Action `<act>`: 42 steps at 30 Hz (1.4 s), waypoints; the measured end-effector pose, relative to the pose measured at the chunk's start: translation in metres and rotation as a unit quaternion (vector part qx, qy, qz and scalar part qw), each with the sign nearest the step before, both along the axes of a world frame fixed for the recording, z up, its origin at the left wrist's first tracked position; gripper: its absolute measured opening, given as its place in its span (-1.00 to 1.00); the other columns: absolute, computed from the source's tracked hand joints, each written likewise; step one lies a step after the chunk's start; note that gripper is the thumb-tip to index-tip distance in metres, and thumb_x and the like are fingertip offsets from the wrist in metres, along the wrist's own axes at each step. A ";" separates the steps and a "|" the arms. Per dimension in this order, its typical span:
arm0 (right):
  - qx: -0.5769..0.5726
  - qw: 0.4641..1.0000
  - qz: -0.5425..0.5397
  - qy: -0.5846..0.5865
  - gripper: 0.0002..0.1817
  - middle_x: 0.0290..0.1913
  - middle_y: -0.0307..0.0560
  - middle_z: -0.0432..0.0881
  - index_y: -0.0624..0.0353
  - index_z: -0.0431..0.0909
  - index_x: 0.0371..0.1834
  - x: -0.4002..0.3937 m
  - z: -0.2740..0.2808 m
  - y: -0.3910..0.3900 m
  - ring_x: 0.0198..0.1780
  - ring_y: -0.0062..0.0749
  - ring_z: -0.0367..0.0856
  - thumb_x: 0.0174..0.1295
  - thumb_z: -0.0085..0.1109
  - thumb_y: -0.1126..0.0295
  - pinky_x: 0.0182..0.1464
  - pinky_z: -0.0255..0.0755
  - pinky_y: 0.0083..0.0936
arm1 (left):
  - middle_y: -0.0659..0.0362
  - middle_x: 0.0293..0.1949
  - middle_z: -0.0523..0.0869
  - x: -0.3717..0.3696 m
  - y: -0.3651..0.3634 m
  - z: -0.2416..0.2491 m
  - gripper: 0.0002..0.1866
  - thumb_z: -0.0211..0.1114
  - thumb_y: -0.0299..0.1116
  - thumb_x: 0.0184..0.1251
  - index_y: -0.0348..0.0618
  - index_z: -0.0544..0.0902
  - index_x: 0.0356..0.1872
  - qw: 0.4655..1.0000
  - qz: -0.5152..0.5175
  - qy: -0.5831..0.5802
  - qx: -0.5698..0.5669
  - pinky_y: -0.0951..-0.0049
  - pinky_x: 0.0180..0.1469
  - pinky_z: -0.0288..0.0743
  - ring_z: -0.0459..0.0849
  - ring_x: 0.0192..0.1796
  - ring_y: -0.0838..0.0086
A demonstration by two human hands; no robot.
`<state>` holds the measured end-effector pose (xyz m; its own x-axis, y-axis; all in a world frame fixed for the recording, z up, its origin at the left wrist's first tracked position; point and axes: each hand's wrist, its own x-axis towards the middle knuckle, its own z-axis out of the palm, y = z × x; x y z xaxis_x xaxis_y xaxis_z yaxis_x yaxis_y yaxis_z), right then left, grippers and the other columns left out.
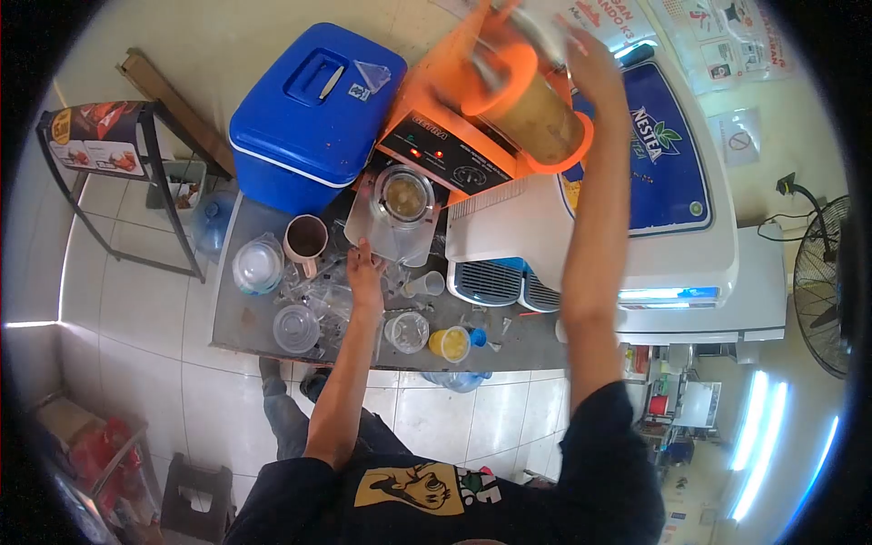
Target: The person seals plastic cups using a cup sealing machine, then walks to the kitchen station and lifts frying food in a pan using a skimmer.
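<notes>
An orange cup sealer (461, 154) stands at the back of the table, with a roll of film (540, 123) on its side. Its sliding tray (418, 247) is out at the front, and a filled cup (405, 196) sits upright in the round metal holder. My left hand (365, 272) is closed at the tray's near edge, fingertips on it. High on the sealer's right side, my right hand (595, 68) is bent round beside a blurred grey part (536, 36). What its fingers hold is not clear.
Left of the sealer stands a blue cooler box (313, 109); a white Nestea dispenser (590, 227) is on the right. A pink mug (306, 238), stacked lids (258, 265), clear cups (407, 331) and a yellow-filled cup (450, 344) stand near the table's front edge (381, 359).
</notes>
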<state>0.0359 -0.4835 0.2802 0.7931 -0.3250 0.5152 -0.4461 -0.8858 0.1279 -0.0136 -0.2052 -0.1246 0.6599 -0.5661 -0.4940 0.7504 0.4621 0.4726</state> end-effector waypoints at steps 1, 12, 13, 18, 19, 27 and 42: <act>-0.038 0.994 0.026 0.095 -0.48 0.06 0.25 0.58 0.32 0.49 0.10 0.022 -0.002 -0.047 0.07 0.14 0.53 0.36 -0.02 0.06 0.14 0.38 -0.20 | 0.25 -0.21 0.58 0.001 0.000 0.006 -0.66 0.17 0.01 0.43 -0.06 0.45 -0.13 1.000 0.005 0.005 0.014 0.28 0.05 0.47 0.58 -0.13 0.48; 0.043 0.949 -0.071 0.304 -0.06 -0.08 0.33 0.58 0.45 0.38 0.01 0.084 0.004 -0.097 -0.02 -0.05 0.59 -0.15 0.46 -0.22 0.01 0.46 -0.22 | 0.16 -0.04 0.58 0.004 -0.005 -0.001 -0.54 0.21 0.04 0.39 -0.12 0.45 0.04 1.000 -0.008 0.002 -0.018 0.19 0.05 0.53 0.60 0.01 0.36; 0.043 0.948 -0.071 0.306 -0.06 -0.08 0.33 0.58 0.45 0.38 0.01 0.085 0.003 -0.103 -0.02 -0.05 0.59 -0.15 0.46 -0.22 0.01 0.46 -0.22 | 0.27 -0.21 0.54 0.003 -0.005 0.005 -0.65 0.19 0.01 0.42 -0.04 0.47 -0.06 1.000 0.008 0.020 -0.008 0.36 -0.07 0.49 0.53 -0.15 0.52; 0.135 0.950 -0.068 0.273 -0.09 -0.09 0.14 0.62 0.37 0.38 0.10 0.088 -0.005 -0.141 -0.06 -0.20 0.60 -0.18 0.53 -0.10 -0.03 0.45 -0.32 | 0.29 -0.36 0.45 0.002 -0.003 -0.001 -0.65 0.20 0.00 0.41 -0.07 0.44 -0.14 1.000 0.010 -0.022 -0.005 0.29 -0.02 0.55 0.58 -0.22 0.48; 0.136 0.950 -0.067 0.274 -0.09 -0.09 0.14 0.62 0.37 0.38 0.10 0.087 -0.006 -0.143 -0.06 -0.20 0.60 -0.18 0.53 -0.10 -0.03 0.45 -0.32 | 0.30 -0.38 0.43 0.002 -0.004 -0.001 -0.66 0.20 0.00 0.41 -0.06 0.43 -0.17 1.000 0.006 -0.015 0.001 0.32 -0.06 0.55 0.54 -0.26 0.52; 0.218 0.957 -0.016 0.189 0.01 0.06 0.14 0.54 0.29 0.30 0.27 0.077 -0.014 -0.133 0.11 -0.14 0.54 -0.25 0.53 -0.05 0.12 0.39 -0.30 | 0.34 -0.38 0.44 0.002 0.001 0.003 -0.68 0.17 -0.01 0.44 -0.05 0.45 -0.16 1.000 0.003 -0.007 -0.002 0.41 -0.13 0.52 0.47 -0.31 0.60; 0.146 0.971 -0.021 0.188 0.04 0.11 0.12 0.53 0.27 0.29 0.30 0.068 -0.006 -0.088 0.15 -0.15 0.52 -0.29 0.57 0.02 0.18 0.36 -0.33 | 0.26 -0.18 0.58 -0.013 0.023 0.000 -0.60 0.10 -0.01 0.48 -0.10 0.46 0.08 0.999 -0.037 -0.025 -0.004 0.33 0.03 0.56 0.57 -0.14 0.56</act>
<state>0.1038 -0.5718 0.2739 0.8900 -0.4501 0.0725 -0.4533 -0.8906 0.0356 -0.0262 -0.1825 -0.1250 0.6398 -0.6182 -0.4566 0.7580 0.4094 0.5078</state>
